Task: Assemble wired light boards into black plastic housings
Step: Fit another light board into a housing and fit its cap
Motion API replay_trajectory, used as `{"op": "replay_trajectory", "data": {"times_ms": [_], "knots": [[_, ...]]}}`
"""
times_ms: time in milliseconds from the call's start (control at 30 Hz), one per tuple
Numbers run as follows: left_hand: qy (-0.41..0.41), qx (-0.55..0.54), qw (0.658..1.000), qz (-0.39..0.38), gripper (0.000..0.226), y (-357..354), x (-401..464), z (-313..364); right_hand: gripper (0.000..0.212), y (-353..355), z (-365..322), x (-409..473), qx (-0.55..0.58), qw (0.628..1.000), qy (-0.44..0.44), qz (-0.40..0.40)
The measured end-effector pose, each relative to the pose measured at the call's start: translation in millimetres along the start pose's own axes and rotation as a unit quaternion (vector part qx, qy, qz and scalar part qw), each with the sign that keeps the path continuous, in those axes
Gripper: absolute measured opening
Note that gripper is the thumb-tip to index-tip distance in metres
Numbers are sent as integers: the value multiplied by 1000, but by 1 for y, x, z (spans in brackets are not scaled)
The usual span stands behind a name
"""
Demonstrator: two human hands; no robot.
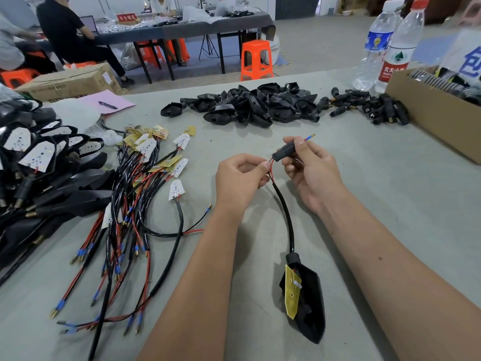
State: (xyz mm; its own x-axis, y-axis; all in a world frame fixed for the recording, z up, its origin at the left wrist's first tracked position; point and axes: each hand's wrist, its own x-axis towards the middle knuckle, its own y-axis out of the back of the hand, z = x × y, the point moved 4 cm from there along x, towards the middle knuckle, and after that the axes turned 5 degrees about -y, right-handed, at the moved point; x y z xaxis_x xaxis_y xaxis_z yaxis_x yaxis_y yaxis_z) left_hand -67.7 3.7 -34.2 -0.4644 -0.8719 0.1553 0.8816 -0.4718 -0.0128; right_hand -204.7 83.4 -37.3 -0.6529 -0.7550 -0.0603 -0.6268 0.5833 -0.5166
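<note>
My right hand (309, 173) grips a small black connector sleeve (282, 151) with the wire tips sticking out past its far end. My left hand (240, 175) pinches the red and black wires just below the sleeve. The black cable (286, 214) curves down to a black housing (308, 303) lying near me between my forearms, with a yellow light board (291, 295) standing on edge in it. Empty black housings (250, 105) are heaped at the back centre. Loose wired light boards (145, 183) lie tangled at the left.
Finished assemblies (31, 178) are stacked at the far left. Black connector sleeves (369, 108) lie scattered at the back right beside a cardboard box (429, 118) and two water bottles (387, 48). A pink sheet with a pen (108, 105) lies at the back left. People sit at another table beyond.
</note>
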Motion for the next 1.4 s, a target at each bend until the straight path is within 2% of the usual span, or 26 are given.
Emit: {"op": "replay_trajectory", "data": {"times_ms": [167, 400, 533, 700, 1067, 1167, 1400], "knots": [[5, 8, 1000, -30, 6, -3, -3, 2, 25, 3, -1, 1, 4, 1000, 6, 16], [-16, 21, 999, -22, 14, -3, -5, 7, 26, -5, 0, -3, -68, 998, 5, -8], [3, -7, 999, -33, 7, -6, -7, 7, 26, -3, -2, -3, -36, 999, 8, 14], [33, 15, 994, -106, 4, -12, -12, 11, 30, 3, -4, -1, 20, 999, 17, 48], [13, 17, 998, -58, 12, -7, -11, 13, 28, -5, -1, -1, -65, 998, 14, 2], [11, 15, 998, -56, 10, -7, -11, 14, 25, -1, -2, -1, -33, 999, 6, 20], [29, 20, 993, -110, 4, -11, -13, 14, 20, 4, -6, -3, 36, 997, 23, 68]]}}
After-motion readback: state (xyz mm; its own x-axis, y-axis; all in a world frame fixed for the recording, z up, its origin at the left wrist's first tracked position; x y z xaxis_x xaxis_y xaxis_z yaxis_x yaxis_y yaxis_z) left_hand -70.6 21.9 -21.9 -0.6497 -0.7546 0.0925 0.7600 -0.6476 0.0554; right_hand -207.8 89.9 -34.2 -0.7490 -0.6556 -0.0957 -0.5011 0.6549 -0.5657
